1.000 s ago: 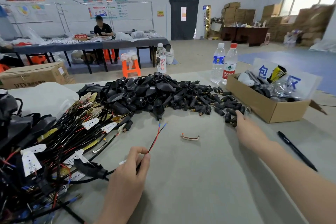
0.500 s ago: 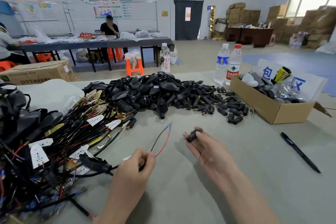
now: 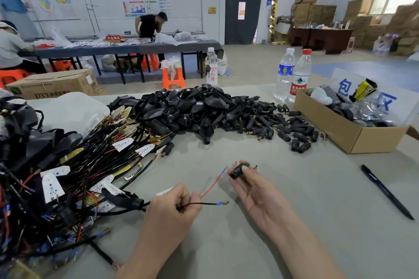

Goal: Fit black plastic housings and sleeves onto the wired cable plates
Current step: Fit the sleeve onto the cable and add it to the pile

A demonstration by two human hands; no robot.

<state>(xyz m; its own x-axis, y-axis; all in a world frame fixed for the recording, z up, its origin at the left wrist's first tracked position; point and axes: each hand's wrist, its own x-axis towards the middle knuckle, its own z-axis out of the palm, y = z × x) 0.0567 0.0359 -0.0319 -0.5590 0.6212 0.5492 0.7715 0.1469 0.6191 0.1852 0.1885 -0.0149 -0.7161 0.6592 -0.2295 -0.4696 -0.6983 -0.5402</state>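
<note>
My left hand (image 3: pixel 169 213) pinches a black cable near its end, where a red wire (image 3: pixel 212 184) and a black wire with a blue tip (image 3: pixel 208 203) fan out to the right. A black housing (image 3: pixel 123 198) sits on that cable just left of the hand. My right hand (image 3: pixel 258 195) holds a small black sleeve (image 3: pixel 237 171) at its fingertips, a short way right of the red wire's tip. A big pile of black housings (image 3: pixel 190 108) and a spread of small sleeves (image 3: pixel 278 124) lie further back. Wired cable plates (image 3: pixel 74 165) are heaped at the left.
An open cardboard box (image 3: pixel 340 129) of oddments stands at the right, with two water bottles (image 3: pixel 292 75) behind it and a third bottle (image 3: pixel 211 70) mid-table. A black pen (image 3: pixel 385 190) lies at the right. White bags (image 3: pixel 68 111) rest at the back left.
My right hand came back from the sleeve pile holding one sleeve and brought it close to the wire ends. My left hand kept its hold on the cable.
</note>
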